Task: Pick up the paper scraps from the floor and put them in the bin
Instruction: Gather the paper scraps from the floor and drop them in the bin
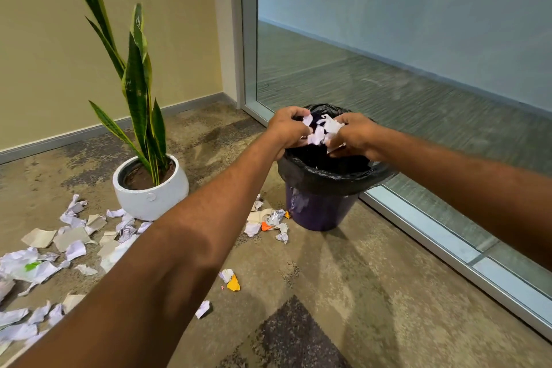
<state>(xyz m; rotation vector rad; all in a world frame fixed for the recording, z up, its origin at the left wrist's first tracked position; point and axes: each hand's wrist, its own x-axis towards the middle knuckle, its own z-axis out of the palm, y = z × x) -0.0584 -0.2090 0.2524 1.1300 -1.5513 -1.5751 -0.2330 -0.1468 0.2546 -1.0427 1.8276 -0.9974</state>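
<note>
A dark purple bin [319,212] lined with a black bag [325,176] stands on the carpet by the glass wall. Both my hands are stretched out over its mouth. My left hand [288,128] and my right hand [355,136] each grip white paper scraps [324,131], bunched together between them above the opening. Many more white and beige scraps [71,239] lie scattered on the floor at the left. A smaller cluster of scraps [268,222] sits at the bin's left foot. A white and yellow scrap [230,279] lies nearer me.
A snake plant in a white round pot [150,191] stands left of the bin, close to the scattered paper. A glass partition with a metal frame [448,251] runs along the right. The beige wall [44,54] closes off the back left.
</note>
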